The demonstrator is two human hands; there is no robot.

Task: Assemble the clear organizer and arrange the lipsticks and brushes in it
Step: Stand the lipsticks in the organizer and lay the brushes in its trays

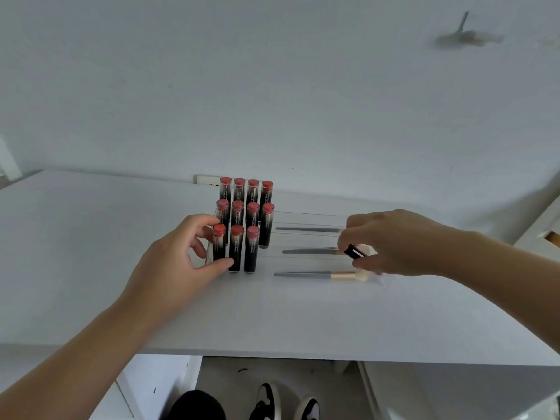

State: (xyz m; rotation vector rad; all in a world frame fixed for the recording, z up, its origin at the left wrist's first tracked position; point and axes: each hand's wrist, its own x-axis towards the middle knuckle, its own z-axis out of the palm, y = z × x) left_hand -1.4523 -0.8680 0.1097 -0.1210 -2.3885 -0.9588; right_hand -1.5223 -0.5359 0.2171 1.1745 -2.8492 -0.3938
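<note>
A clear stepped organizer stands on the white table. Several black lipsticks with red tops stand upright in its left half, in three tiered rows. Three grey-handled brushes lie lengthwise in its right half; the front one has a gold ferrule and pale bristles. My left hand grips the organizer's left end, thumb against the front-left lipstick. My right hand pinches a small black lipstick over the brush heads, hiding the two rear brush tips.
A white wall rises just behind the table, with a socket plate behind the lipsticks. The table's front edge runs below my arms. White cabinets and my shoes are underneath.
</note>
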